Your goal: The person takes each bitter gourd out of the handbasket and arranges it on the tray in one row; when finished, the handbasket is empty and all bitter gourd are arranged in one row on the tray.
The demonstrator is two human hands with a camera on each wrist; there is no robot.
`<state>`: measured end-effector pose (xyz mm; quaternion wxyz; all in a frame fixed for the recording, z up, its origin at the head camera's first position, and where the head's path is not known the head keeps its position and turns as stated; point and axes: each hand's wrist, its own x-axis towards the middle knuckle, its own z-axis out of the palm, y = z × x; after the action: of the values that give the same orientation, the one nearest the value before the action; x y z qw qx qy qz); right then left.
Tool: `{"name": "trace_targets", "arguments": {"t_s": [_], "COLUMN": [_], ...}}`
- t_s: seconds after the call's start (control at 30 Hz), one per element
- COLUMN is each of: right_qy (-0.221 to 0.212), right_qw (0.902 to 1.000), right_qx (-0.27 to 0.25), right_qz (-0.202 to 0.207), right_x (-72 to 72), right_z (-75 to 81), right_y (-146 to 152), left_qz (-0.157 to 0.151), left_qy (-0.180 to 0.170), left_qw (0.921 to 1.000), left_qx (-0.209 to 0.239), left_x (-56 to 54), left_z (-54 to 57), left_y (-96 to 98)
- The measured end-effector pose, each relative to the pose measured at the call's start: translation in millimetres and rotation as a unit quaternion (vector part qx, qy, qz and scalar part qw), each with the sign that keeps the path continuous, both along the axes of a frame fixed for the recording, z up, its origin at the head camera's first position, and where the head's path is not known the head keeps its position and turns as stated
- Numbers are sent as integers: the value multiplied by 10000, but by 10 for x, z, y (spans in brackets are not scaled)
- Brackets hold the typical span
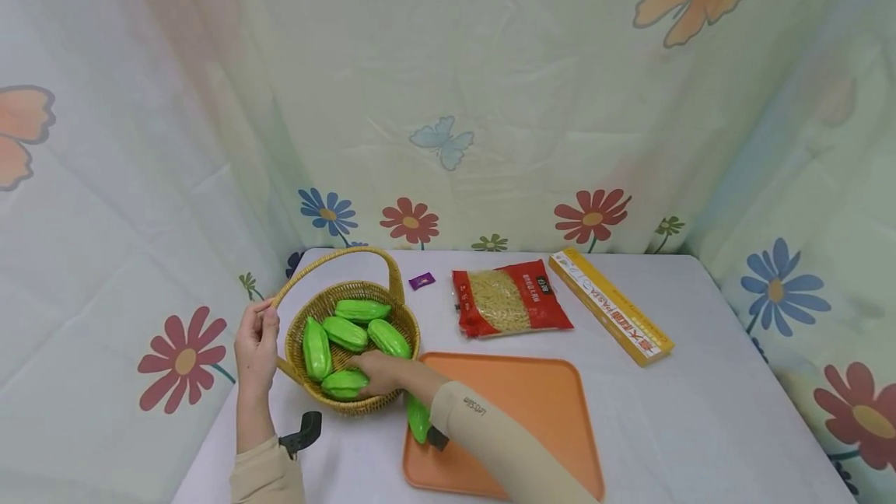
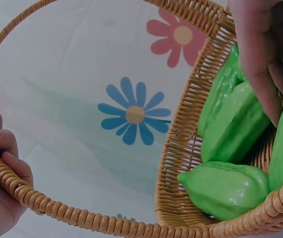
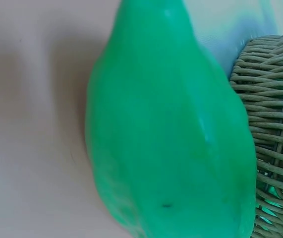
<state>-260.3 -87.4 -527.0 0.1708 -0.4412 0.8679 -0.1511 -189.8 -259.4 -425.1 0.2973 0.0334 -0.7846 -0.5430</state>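
My left hand (image 1: 256, 342) grips the wicker handle (image 1: 339, 253) of a round basket (image 1: 360, 408) at the table's left, its fingers curled round the rim of the handle in the left wrist view. Inside lie several shiny green star fruits (image 1: 346, 333) with ridged sides. Down in the basket's near side, my right hand (image 1: 385, 373) holds one star fruit (image 1: 343, 385), its fingers reaching between the fruits. Under my right forearm, another star fruit (image 1: 418, 418) lies on the left part of an orange tray (image 1: 518, 368); it fills the right wrist view.
A red bag of pasta (image 1: 500, 299) lies behind the tray. To its right is a long yellow pasta box (image 1: 611, 306), set at a slant. A small purple packet (image 1: 422, 281) sits near the back edge, beside the basket. Floral curtains hang around the table.
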Motion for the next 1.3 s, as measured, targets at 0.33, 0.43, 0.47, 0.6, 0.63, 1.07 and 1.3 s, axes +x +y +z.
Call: {"name": "trace_targets", "arguments": {"t_s": [0.33, 0.43, 0.47, 0.6, 0.63, 1.07, 1.3], "right_qy": [-220, -270, -276, -449, -482, -1617, -2332], "right_qw": [9987, 9977, 9973, 9950, 9943, 9628, 9301], "right_qx": [-442, -606, -662, -871, -926, -2062, -2612], "right_qz": [-111, -140, -141, -196, -207, -661, -1109], "right_x": [-73, -79, -78, -70, -69, -67, -88], "right_z": [-34, -7, 4, 42, 51, 223, 313], "right_y": [33, 60, 69, 113, 124, 313, 432], "left_qz": [50, 87, 103, 120, 118, 190, 180], "left_qy": [-59, -145, -179, -282, -295, -361, -296], "left_qw": [10000, 9998, 9998, 9995, 9995, 9992, 9994], "left_qx": [-26, -43, -45, -59, -48, -34, -95], "left_x": [4, 5, 4, -9, -12, -1, 3], "left_z": [9, 16, 18, 16, 13, 9, 24], "left_y": [2, 5, 5, 2, -1, 0, 11]}}
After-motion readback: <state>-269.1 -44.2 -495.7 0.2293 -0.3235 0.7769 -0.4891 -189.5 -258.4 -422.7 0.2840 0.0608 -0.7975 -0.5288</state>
